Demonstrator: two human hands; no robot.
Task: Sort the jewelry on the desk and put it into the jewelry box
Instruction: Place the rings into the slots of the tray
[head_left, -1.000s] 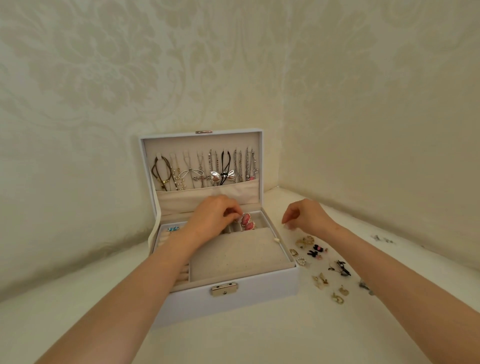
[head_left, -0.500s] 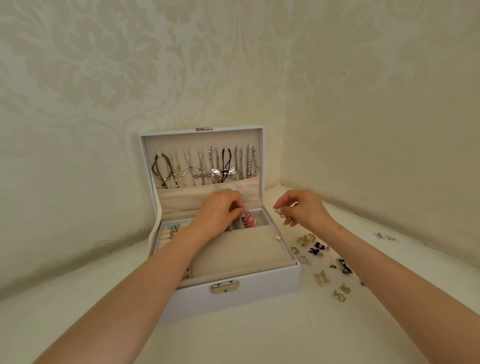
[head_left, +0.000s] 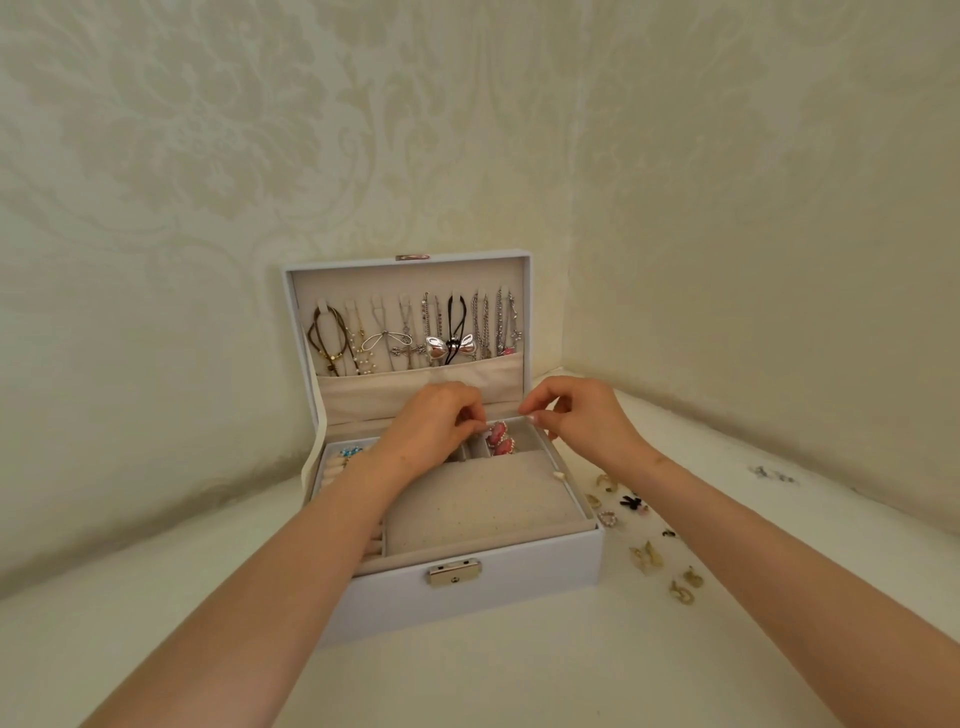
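Jewelry box (head_left: 519, 584), loose earrings (head_left: 644, 558) beside

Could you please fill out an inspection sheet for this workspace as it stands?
Surface: white desk, set into a corner.
Job's things: jewelry box open, lid upright; necklaces hang in the lid; pink earrings in the rear right compartment; blue piece in the rear left; loose earrings on the desk right of the box.
Clutter: small pieces farther right, too small to identify.
Hands: left hand over the rear compartments, fingers curled beside the pink earrings; right hand at the box's rear right corner, fingertips pinched; any hold unclear.
Cables: nothing seen.
Surroundings: patterned cream walls on two sides.
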